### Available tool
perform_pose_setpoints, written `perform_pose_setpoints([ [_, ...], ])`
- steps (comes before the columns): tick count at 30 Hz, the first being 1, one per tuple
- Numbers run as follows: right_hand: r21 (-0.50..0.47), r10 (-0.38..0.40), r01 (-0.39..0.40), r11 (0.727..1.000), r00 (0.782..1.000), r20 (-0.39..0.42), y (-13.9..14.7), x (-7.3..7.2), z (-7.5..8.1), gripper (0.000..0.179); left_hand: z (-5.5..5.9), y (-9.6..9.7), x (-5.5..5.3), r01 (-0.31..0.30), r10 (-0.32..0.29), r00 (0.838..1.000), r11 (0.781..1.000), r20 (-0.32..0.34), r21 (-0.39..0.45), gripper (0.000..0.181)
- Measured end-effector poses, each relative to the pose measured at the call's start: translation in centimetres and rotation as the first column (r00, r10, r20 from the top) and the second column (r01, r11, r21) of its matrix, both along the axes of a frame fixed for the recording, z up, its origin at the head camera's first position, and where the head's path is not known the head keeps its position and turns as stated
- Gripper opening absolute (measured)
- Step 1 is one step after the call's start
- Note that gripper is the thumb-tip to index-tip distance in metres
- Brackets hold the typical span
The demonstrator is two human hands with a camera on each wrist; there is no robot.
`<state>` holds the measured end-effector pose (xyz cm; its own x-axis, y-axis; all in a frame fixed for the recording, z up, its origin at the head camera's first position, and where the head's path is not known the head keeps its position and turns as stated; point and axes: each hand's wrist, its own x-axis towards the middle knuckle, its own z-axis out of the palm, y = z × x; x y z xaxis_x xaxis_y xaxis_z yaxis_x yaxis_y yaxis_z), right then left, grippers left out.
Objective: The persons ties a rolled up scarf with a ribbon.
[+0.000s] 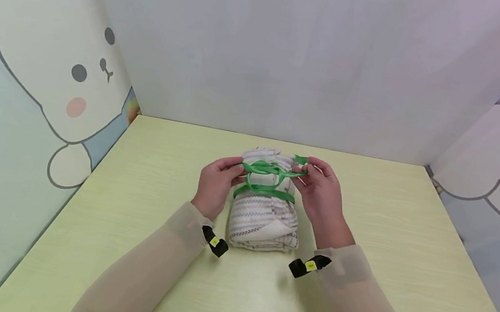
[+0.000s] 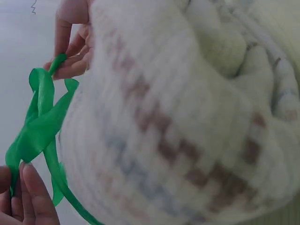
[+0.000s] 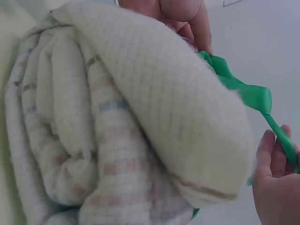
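A rolled, striped whitish towel point(image 1: 256, 226) lies on the table with a green ribbon point(image 1: 269, 193) around its middle. Above the roll's far part, the ribbon forms a bow-like knot with a hanging loop. My left hand point(image 1: 219, 181) pinches the ribbon at the left of the knot between thumb and fingers. On the other side, my right hand point(image 1: 323, 198) pinches it to the right, and a short green tail shows beyond those fingertips. Between the two hands the ribbon stretches across the towel. Both wrist views show the soft, folded towel up close, with the green ribbon beside it.
The pale yellow-green table point(image 1: 394, 224) reaches back to a plain light wall point(image 1: 269, 52). Side panels with cartoon animals point(image 1: 80, 100) stand left and right. A black strap with a small camera point(image 1: 216, 242) sits on each wrist.
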<state>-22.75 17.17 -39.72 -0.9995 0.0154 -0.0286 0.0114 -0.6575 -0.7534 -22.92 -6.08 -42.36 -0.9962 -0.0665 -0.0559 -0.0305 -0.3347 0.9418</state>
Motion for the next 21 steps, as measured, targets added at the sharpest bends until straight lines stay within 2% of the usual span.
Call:
perform_pose_setpoints([
  [6,-0.081,-0.003,0.008,0.997,0.998,0.063,0.7,0.5,-0.9,0.015,-0.9,-0.9,-0.1,-0.033,0.031,0.999,0.999,0.032,0.043,0.027],
  [11,-0.075,-0.013,0.018,0.997,0.998,0.063,1.8,0.7,-1.5,0.015,-1.3,-2.2,0.1,-0.042,0.043,0.999,0.999,0.031,-0.006,0.024],
  [17,0.026,-0.032,0.031,0.999,0.997,0.067,3.5,0.9,-2.1,0.016,-1.5,-4.0,0.2,-0.033,0.042,0.997,0.990,0.062,-0.139,0.023],
  [21,0.133,-0.048,0.033,0.991,0.993,0.108,4.4,0.9,-2.4,0.016,-1.8,-5.3,0.5,-0.007,0.037,0.995,0.959,0.098,-0.284,0.022],
])
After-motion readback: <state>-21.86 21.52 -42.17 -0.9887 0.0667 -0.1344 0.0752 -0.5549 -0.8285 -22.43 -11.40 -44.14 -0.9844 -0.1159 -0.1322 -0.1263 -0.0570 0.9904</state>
